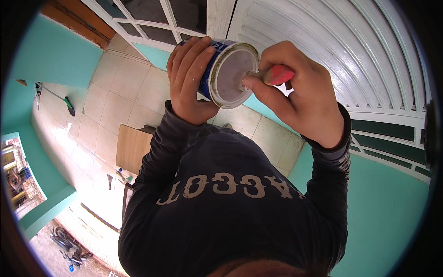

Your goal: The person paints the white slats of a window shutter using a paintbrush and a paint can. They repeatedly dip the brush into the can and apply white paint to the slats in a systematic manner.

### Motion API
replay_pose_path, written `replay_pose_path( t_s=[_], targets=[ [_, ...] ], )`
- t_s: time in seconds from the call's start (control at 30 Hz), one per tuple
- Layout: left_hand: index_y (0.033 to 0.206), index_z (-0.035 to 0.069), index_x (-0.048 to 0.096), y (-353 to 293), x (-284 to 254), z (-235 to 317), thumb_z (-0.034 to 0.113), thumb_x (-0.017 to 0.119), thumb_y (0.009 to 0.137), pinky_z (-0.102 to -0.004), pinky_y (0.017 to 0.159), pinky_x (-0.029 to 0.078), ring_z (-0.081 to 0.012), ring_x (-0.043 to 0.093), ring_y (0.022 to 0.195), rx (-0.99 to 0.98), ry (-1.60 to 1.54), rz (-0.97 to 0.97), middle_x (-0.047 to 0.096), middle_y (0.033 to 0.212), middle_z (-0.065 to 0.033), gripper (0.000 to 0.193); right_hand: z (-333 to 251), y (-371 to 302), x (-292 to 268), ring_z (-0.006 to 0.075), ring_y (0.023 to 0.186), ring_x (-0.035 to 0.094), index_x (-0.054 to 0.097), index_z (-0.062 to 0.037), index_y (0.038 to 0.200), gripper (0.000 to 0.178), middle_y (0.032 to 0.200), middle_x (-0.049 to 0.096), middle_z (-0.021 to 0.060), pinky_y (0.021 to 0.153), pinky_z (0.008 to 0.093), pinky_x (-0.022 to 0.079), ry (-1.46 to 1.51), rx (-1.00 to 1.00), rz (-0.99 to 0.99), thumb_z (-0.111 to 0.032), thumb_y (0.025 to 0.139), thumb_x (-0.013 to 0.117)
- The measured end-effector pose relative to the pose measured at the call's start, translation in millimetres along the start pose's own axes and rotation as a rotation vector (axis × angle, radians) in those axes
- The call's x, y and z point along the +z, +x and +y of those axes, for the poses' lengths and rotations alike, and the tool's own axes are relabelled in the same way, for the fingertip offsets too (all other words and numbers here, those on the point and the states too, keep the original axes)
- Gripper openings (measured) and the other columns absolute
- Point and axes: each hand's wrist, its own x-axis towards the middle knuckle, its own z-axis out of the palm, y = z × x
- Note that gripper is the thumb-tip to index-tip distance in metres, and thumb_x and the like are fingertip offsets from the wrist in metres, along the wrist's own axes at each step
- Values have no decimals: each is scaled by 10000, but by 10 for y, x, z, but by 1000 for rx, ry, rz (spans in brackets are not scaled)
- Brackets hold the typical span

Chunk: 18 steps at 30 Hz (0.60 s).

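A round paint can (207,81) with a blue outside and a smeared rim is tilted, its mouth facing me. My left hand (189,76) is wrapped round its side. Whitish paint (228,76) shows inside. In my right hand (307,90) is a paintbrush (279,75), its red handle pinched between the thumb and fingers. The brush head reaches in at the right side of the can's mouth, partly hidden by my thumb. Whether the bristles touch the paint I cannot tell.
White louvered shutters (323,51) and a paned window frame (170,16) stand close ahead, above a turquoise wall (387,207). On the tiled floor to the left are a wooden-topped piece (133,147), a scraper (110,181) and a green broom (69,106). A motorbike (69,247) stands farther off.
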Motion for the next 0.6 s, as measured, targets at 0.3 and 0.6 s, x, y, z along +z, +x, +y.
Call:
replay_pose_path(
  t_s=[0.3, 0.6],
  targets=[
    [1367, 76, 559, -56, 179, 52, 51, 820, 496, -503, 1115, 321, -362, 514, 1303, -9, 23, -80, 585, 1385, -144, 910, 88, -9, -78, 186, 587, 580, 563, -35, 955, 220, 773, 593, 78, 543, 293, 457, -80, 65, -67, -104, 869, 754],
    [1377, 96, 547, 12, 227, 104, 6, 792, 474, -513, 1126, 298, -368, 505, 1303, 2, 33, -96, 570, 1401, -138, 940, 109, -142, -289, 120, 637, 572, 528, -40, 856, 252, 794, 594, 43, 591, 232, 447, -61, 132, 0, -5, 845, 777]
  ],
)
